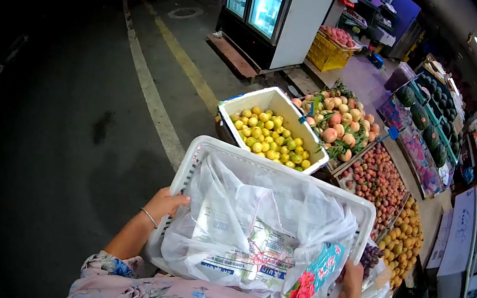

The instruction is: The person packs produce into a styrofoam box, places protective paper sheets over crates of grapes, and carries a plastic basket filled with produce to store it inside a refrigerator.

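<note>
Between my two hands is a white plastic basket (283, 176), held in front of my body. My left hand (163, 206) grips its left rim, thumb over the edge. On the opposite side my right hand (352, 280) is closed around the right rim, its fingers partly hidden. A clear plastic bag (227, 190) lines the basket. Printed packets (250, 244) lie at the bottom, and a teal label with red flowers (315, 274) shows at the right. Just beyond the basket stands a white foam box (245, 98) of yellow-green round fruit (270, 136).
Peaches (341, 120), small reddish fruit (376, 176) and yellow-brown fruit (404, 240) are heaped to the right. Dark grapes (370, 257) sit close by my right hand. A glass-door fridge (266, 8) stands ahead. Dark pavement (88, 147) with painted lines stretches left. Watermelons (420, 117) fill crates farther right.
</note>
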Demonstrator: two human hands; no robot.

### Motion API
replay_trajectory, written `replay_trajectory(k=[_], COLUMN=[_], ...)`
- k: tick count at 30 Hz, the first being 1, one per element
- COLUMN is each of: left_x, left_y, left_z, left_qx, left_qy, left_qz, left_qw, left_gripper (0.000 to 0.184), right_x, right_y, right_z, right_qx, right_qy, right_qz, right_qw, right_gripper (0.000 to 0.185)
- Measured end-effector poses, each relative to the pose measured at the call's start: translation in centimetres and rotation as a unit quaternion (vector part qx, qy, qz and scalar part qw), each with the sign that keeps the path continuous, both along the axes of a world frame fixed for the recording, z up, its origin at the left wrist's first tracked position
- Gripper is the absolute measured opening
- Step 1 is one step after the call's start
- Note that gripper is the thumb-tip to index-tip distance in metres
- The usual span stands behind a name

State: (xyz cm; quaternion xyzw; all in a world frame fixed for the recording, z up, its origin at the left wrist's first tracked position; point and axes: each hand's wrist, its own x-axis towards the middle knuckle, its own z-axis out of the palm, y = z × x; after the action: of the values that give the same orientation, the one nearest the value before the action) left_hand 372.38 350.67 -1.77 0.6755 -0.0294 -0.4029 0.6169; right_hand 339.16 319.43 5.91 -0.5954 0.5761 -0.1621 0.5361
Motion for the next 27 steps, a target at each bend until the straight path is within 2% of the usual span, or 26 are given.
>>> replay_trajectory(k=[3,5,7,8,11,13,16,18,21,22,23,25,27], left_x=[4.0,7.5,10.1,11.9,15.3,17.8,20.0,21.2,22.6,29.1,31.6,35.8,39.8], left_y=[3.4,6.1,8.3,9.6,11.9,13.2,13.6,14.1,13.9,13.1,13.1,12.0,11.2], left_z=[0.8,0.5,0.7,0.2,0.5,0.9,-0.3,-0.6,-0.5,-0.9,-1.1,0.7,2.6], left_qx=[0.042,0.052,0.031,0.033,0.061,0.083,0.062,0.054,0.055,0.053,0.054,0.089,0.06], left_qy=[0.002,-0.006,-0.021,-0.015,-0.036,-0.058,-0.046,-0.048,-0.06,-0.055,-0.062,-0.092,-0.063], left_qz=[0.031,0.045,0.069,0.07,0.074,0.069,0.153,0.153,0.194,0.19,0.178,0.225,0.23], left_qw=[0.999,0.998,0.997,0.997,0.995,0.992,0.985,0.986,0.978,0.979,0.981,0.966,0.969], left_gripper=[0.018,0.017,0.017,0.018,0.02,0.021,0.022,0.022,0.022,0.022,0.022,0.021,0.018], right_x=[5.8,10.4,14.9,17.0,21.8,24.9,29.4,32.0,35.7,41.5,44.4,50.1,55.6], right_y=[1.7,3.2,4.9,5.7,6.3,6.2,5.7,5.0,3.7,2.8,2.4,0.8,-0.6], right_z=[0.0,-0.6,-0.4,-0.6,-1.3,-3.0,-3.6,-4.4,-5.9,-6.4,-7.2,-7.3,-6.7], right_qx=[0.029,0.1,0.079,0.029,0.011,-0.012,-0.035,-0.035,-0.056,-0.046,-0.058,-0.068,-0.055], right_qy=[-0.032,-0.08,-0.052,-0.027,0.042,0.055,0.064,0.079,0.046,0.057,0.035,0.009,-0.01], right_qz=[0.023,-0.002,0.029,0.061,0.127,0.154,0.159,0.196,0.24,0.221,0.24,0.254,0.275], right_qw=[0.999,0.992,0.995,0.997,0.991,0.986,0.985,0.977,0.968,0.973,0.968,0.965,0.96], right_gripper=[0.022,0.03,0.034,0.034,0.029,0.029,0.03,0.032,0.033,0.033,0.032,0.032,0.03])
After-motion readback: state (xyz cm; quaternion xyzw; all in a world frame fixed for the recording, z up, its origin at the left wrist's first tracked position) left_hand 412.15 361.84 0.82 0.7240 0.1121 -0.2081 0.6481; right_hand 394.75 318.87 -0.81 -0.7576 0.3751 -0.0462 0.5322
